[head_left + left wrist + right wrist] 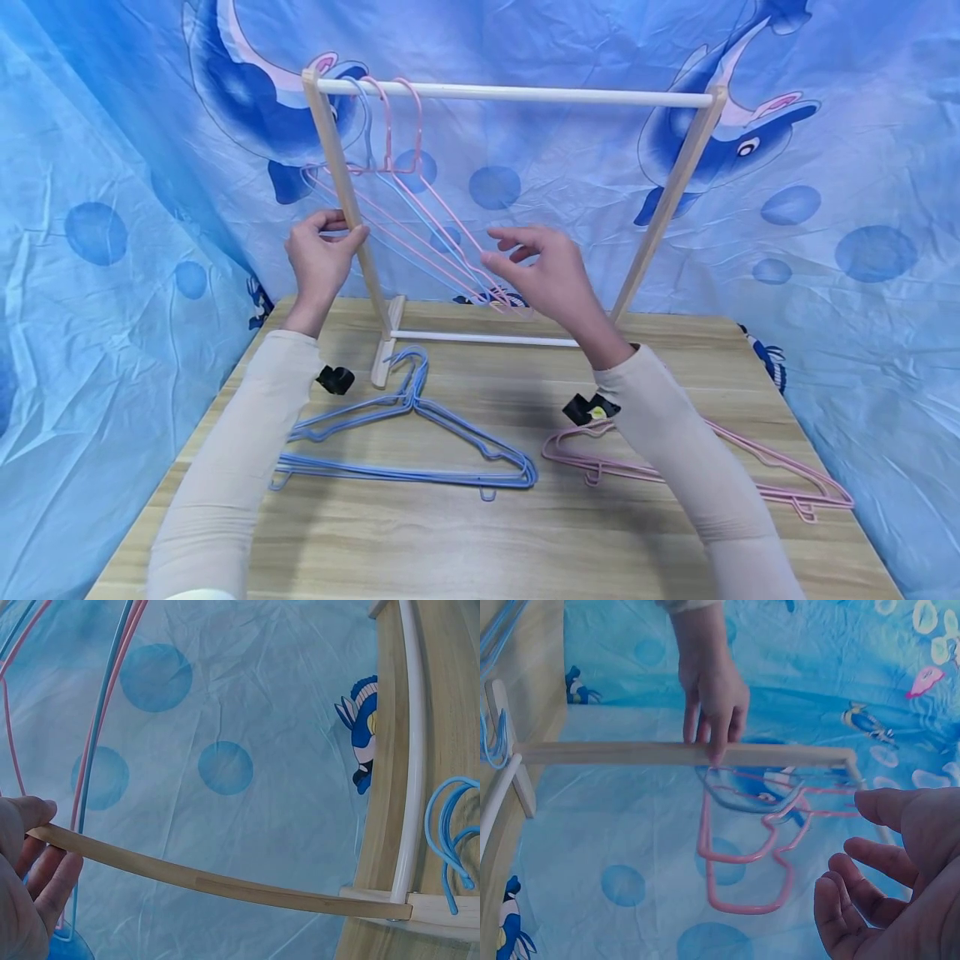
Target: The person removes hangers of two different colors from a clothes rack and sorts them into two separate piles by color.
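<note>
My left hand [322, 254] pinches the left wooden post [335, 154] of a clothes rack, thumb on its front. In the left wrist view, fingers [56, 881] wrap the post. From the white top rail [525, 93], near its left end, hang two pink hangers [418, 125] and a blue hanger [367, 125], slanting down to the right. My right hand [547, 271] is beside their right ends, fingers loosely bent. In the right wrist view, a gap shows between its thumb [889, 806] and fingers, with nothing held.
Blue hangers [413, 400] lie stacked on the wooden table [450, 542] in front of the rack. Pink hangers [806, 498] lie at the right, partly under my right forearm. A white lower bar [480, 338] joins the rack's feet. Blue patterned cloth [862, 125] surrounds the table.
</note>
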